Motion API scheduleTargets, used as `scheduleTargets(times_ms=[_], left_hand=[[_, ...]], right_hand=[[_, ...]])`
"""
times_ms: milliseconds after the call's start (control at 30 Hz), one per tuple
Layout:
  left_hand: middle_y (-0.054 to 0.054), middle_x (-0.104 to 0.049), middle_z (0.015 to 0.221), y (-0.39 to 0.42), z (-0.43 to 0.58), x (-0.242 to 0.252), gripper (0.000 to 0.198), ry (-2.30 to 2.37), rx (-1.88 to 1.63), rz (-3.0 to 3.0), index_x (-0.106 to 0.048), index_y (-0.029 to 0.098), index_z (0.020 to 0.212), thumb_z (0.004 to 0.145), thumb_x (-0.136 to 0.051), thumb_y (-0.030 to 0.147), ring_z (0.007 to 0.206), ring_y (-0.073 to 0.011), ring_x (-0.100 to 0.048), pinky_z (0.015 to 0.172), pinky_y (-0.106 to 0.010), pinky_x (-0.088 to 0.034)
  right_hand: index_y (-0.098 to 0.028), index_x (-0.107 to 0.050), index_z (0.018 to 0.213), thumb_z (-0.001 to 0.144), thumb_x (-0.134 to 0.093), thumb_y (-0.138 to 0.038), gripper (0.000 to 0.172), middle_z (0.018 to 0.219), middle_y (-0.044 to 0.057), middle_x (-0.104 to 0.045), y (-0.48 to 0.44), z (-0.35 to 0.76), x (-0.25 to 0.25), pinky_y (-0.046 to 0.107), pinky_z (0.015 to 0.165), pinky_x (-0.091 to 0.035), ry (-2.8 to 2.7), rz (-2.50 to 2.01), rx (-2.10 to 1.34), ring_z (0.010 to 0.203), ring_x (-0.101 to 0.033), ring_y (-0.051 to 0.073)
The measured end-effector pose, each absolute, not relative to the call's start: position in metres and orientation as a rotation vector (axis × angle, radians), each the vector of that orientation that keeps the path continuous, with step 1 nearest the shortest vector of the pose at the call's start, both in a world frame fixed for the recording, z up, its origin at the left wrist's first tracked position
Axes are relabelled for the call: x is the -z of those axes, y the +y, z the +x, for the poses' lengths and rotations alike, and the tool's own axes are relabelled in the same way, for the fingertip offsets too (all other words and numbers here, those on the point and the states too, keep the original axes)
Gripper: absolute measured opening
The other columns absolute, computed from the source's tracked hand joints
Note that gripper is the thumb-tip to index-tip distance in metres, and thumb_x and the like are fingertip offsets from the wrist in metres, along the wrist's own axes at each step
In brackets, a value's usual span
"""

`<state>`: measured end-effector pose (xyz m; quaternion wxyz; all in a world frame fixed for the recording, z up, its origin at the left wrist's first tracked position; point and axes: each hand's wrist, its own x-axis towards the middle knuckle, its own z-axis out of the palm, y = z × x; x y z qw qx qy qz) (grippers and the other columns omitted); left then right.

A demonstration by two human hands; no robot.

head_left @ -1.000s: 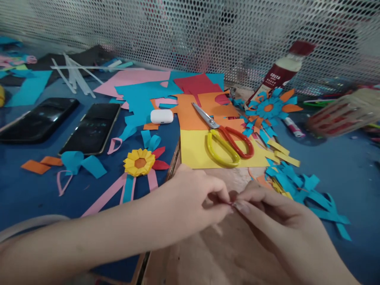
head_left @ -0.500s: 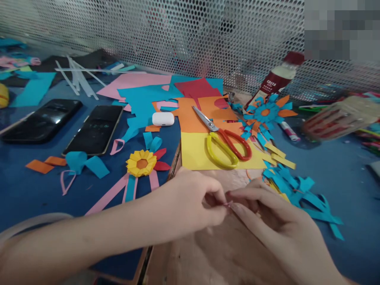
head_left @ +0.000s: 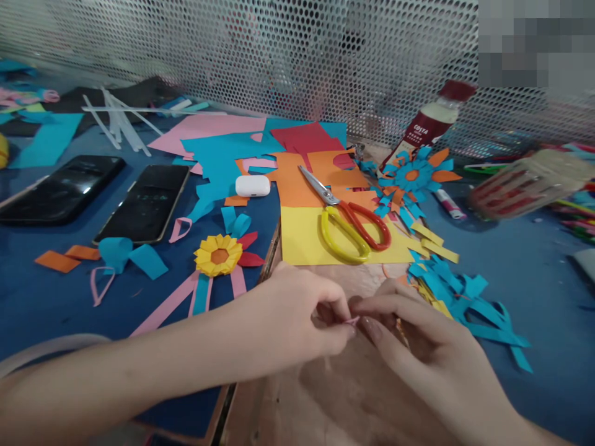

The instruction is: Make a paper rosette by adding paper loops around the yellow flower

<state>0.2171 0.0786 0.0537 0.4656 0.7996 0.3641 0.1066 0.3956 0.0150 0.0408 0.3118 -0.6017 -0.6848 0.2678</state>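
- The yellow paper flower [head_left: 218, 255] looks made up, with its orange centre set in, and lies left of the wooden part of the surface [head_left: 288, 402]; the blue paper flower [head_left: 412, 175] also seems complete, toward the far right corner
- The pink paper strip [head_left: 353, 321] appears part-worked and joined to neither flower; it is above the wood, near the middle of the surface's near edge
- The left hand [head_left: 302, 310] pinches that strip between thumb and forefinger
- The right hand [head_left: 427, 347] bends its thumb and forefinger at the strip's free end; whether they grip it, I cannot tell
- Material is left over: the part-cut orange sheet [head_left: 292, 179], the yellow sheet [head_left: 297, 235] under the scissors [head_left: 331, 197], and loose blue strips [head_left: 469, 297] toward the right edge
- Containers: the Costa bottle [head_left: 425, 127] stands capped by the far edge, its contents hard to judge behind the label
- The clear ribbed container [head_left: 515, 186], near the right edge, shows something red, too blurred to name
- The white earbud case [head_left: 253, 186] is closed, so its inside is hidden
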Motion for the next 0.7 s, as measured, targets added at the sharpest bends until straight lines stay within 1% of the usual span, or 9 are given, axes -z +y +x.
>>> scheduleTargets(times_ms=[167,333,467,600,700], left_hand=[[0.001,-0.073,0.079,0.0779,0.2174,-0.053,0.012,0.878,-0.255,1.987,-0.072,0.022,0.077,0.078,-0.061,0.029,0.082,-0.0178,-0.063,0.082,-0.031,-0.042],[0.0,-0.073,0.079,0.0786,0.2162,-0.0497,0.014,0.834,-0.259,1.991,-0.072,0.021,0.079,0.079,-0.061,0.028,0.076,-0.0158,-0.063,0.076,-0.028,-0.043],[0.0,-0.074,0.083,0.0787,0.2156,-0.0479,0.013,0.831,-0.296,2.013,-0.072,0.021,0.08,0.077,-0.061,0.027,0.081,-0.0168,-0.064,0.076,-0.028,-0.044],[0.0,-0.073,0.079,0.0779,0.2157,-0.0495,0.012,0.836,-0.274,1.989,-0.071,0.019,0.08,0.078,-0.061,0.026,0.075,-0.0156,-0.064,0.071,-0.026,-0.045],[0.0,-0.073,0.077,0.0781,0.2164,-0.0515,0.013,0.841,-0.263,1.965,-0.071,0.018,0.08,0.079,-0.06,0.026,0.073,-0.0145,-0.064,0.073,-0.026,-0.045]], right_hand=[[-0.023,-0.065,0.074,0.083,-0.056,-0.027,0.014,0.069,0.001,-0.062,0.0136,0.3976,-0.0413,0.027,0.053,-0.045,-1.839,-1.598,-0.715,0.065,-0.059,0.015],[-0.023,-0.064,0.074,0.085,-0.055,-0.026,0.014,0.07,0.001,-0.061,0.0128,0.3987,-0.0402,0.026,0.054,-0.045,-1.83,-1.61,-0.73,0.066,-0.058,0.015],[-0.024,-0.065,0.074,0.083,-0.057,-0.024,0.012,0.066,-0.001,-0.059,0.0148,0.3987,-0.0396,0.024,0.051,-0.043,-1.814,-1.594,-0.665,0.06,-0.055,0.013],[-0.024,-0.064,0.075,0.084,-0.057,-0.024,0.012,0.066,-0.002,-0.058,0.0164,0.3998,-0.0411,0.024,0.053,-0.043,-1.794,-1.607,-0.573,0.061,-0.054,0.013],[-0.024,-0.063,0.076,0.087,-0.054,-0.025,0.015,0.068,-0.001,-0.057,0.0154,0.4009,-0.0432,0.024,0.055,-0.043,-1.829,-1.575,-0.552,0.063,-0.054,0.013]])
